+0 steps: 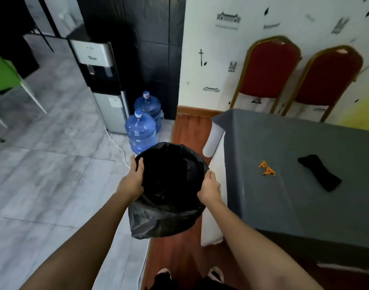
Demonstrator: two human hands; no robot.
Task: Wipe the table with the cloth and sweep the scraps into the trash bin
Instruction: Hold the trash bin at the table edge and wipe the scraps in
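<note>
Left hand [131, 181] and right hand [209, 188] each closed on opposite sides of the trash bin's [171, 185] bag-lined rim, holding it just beside the desk [284, 206] edge, I judged to catch sweepings. Rightward on the desk lay the orange scraps [267, 168], then the black cloth [319, 172], untouched.

The room has soft, even light and no hard shadows. The pale grey marble floor tiles [54, 164] shine a little, and the picture looks smeared there and on the green chair [3, 74] at the left edge. The inside of the round bin lined with a black plastic bag [171, 176] is too dark to see. Straight lines bend near the edges. The dark grey tablecloth [305, 195] has a faint sheen.
</note>
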